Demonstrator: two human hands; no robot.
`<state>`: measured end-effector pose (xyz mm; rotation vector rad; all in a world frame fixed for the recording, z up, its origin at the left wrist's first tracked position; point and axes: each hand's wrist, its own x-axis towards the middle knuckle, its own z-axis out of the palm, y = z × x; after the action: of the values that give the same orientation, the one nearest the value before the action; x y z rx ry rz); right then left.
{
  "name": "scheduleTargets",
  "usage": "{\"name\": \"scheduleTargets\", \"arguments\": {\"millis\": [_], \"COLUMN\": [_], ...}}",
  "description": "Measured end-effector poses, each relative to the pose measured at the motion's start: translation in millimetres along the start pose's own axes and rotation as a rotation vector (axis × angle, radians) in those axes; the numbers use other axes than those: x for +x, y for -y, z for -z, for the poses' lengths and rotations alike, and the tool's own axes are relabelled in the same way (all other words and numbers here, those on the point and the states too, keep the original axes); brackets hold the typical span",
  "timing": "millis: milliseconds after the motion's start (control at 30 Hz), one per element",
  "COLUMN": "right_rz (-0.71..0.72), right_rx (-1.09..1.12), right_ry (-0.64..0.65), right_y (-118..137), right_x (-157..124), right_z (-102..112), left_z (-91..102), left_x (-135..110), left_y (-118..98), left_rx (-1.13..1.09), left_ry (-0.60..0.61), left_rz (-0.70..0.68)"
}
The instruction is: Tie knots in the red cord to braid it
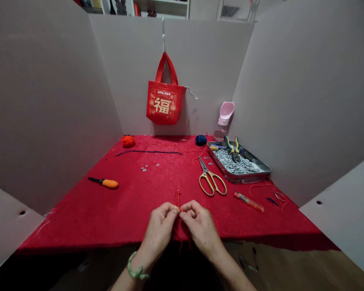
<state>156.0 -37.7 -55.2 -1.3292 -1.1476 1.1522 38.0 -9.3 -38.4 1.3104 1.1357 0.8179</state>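
Near the table's front edge my left hand point(161, 223) and my right hand point(199, 225) meet, thumbs and fingertips pinched close together. Both are closed on a thin orange-red cord point(178, 200). It runs straight away from my fingertips to a small pin-like point on the red cloth. Loose red strands hang below, between my hands, hard to tell from the cloth. Whatever knot lies between the fingertips is too small to make out. Gold-handled scissors point(211, 180) lie beyond my right hand, their blades pointing away.
On the red cloth point(79, 218) lie an orange-handled tool point(109, 183), small washers point(144, 169), a dark cord point(148, 152), an orange yarn ball point(128, 141), a blue one point(201, 140) and a clear-and-red pen-like tool point(249, 202). A metal tray point(255, 174) holds screws and pliers point(234, 151). A red bag point(165, 103) hangs behind.
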Motion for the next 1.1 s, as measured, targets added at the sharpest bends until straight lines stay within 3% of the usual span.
{"name": "scheduleTargets", "arguments": {"millis": [233, 367, 533, 667, 733, 800, 933, 1100], "right_rz": [0.009, -0.042, -0.240, -0.215, -0.174, -0.154, -0.074, 0.067], "right_rx": [-0.073, 0.026, 0.239, 0.229, 0.199, 0.158, -0.078, -0.314], "right_ry": [0.003, 0.038, 0.158, 0.139, 0.129, 0.120, 0.074, 0.014], "right_y": [-0.5, 1.5, 7.8, 6.3, 4.8, 3.9, 3.4, 3.2], "right_x": [0.0, 2.8, 7.4, 8.9, 8.1, 6.0, -1.2, -8.0], "right_z": [-1.3, 1.1, 5.4, 3.8, 1.6, -0.3, -0.2, 4.2], "left_z": [-0.4, 1.5, 3.8, 13.0, 18.5, 21.3, 18.2, 12.1], "left_x": [-1.9, -4.7, -25.1, -37.0, -32.2, -20.3, 7.5, 17.6], "left_y": [-0.2, -3.3, -6.0, -17.6, -23.5, -25.5, -18.8, -16.8], "left_rx": [0.155, 0.252, 0.470, 0.584, 0.521, 0.333, -0.075, -0.112], "left_ry": [0.028, 0.053, 0.091, 0.190, 0.081, -0.010, 0.194, 0.263], "left_rz": [-0.077, -0.073, -0.091, -0.175, -0.211, -0.120, 0.217, 0.260]}}
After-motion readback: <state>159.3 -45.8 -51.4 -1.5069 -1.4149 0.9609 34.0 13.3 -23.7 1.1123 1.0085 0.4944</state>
